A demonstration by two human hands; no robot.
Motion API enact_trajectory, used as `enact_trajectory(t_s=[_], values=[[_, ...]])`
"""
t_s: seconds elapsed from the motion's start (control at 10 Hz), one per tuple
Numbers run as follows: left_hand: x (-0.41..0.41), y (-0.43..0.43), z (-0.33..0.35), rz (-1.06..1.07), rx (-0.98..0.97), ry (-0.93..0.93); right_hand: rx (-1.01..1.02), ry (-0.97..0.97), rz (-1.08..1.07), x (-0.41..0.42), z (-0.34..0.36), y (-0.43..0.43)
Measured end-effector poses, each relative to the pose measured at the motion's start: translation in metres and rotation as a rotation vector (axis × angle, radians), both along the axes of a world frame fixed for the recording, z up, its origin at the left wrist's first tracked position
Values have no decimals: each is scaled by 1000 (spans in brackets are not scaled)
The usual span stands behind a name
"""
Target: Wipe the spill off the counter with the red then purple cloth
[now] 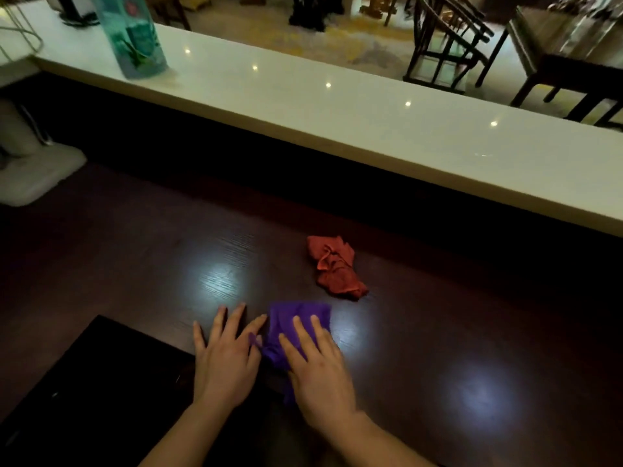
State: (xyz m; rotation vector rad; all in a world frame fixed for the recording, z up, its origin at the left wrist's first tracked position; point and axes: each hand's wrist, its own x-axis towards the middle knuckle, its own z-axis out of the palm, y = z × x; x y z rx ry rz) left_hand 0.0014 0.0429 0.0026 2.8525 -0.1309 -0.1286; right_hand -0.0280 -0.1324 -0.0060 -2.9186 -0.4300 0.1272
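Note:
The purple cloth lies flat on the dark wooden counter near its front. My right hand presses palm-down on the cloth's near half, fingers spread. My left hand rests flat on the counter just left of the cloth, its index finger touching the cloth's left edge. The red cloth sits crumpled on the counter beyond and slightly right of the purple one, with no hand on it. No spill shows on the glossy wood; only light glare.
A black flat panel lies at the front left, partly under my left wrist. A raised white ledge runs along the back, with a teal bottle at its left. A white appliance base stands far left.

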Motion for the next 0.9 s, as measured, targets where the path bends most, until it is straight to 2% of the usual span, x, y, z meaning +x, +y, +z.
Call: enact_trajectory(t_s=[0.1,0.4,0.6,0.8,0.9], values=[[5,4,-5,7,16,-32,18,14,167,62,1,6],[16,-9,-7,305,89,41,-69,43,90,174,5,27],[23,-19,-3,528,71,76,16,35,53,165,-2,17],[11,-13,18,667,1,31,75,105,99,169,6,15],[1,-3,23,721,-4,-32,104,20,113,165,12,12]])
